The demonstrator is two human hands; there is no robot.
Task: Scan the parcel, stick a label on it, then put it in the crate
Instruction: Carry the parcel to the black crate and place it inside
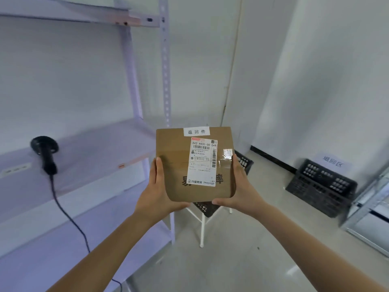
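Observation:
A brown cardboard parcel (176, 165) is held up in front of me, its top face towards the camera. It carries a white shipping label with barcodes (203, 163) and a small white sticker with three characters (196, 131) at its far edge. My left hand (156, 194) grips its left side and lower corner. My right hand (242, 186) grips its right side and lower corner. A black crate (322, 188) stands on the floor at the right, against the wall. A black barcode scanner (45, 152) rests on the shelf at the left.
A white metal shelving unit (134, 144) fills the left side, and the scanner's cable (69, 218) hangs down from it. Behind the parcel a second black crate (245, 162) sits on a white-legged stand (202, 226). Another metal rack (370, 207) stands at the far right.

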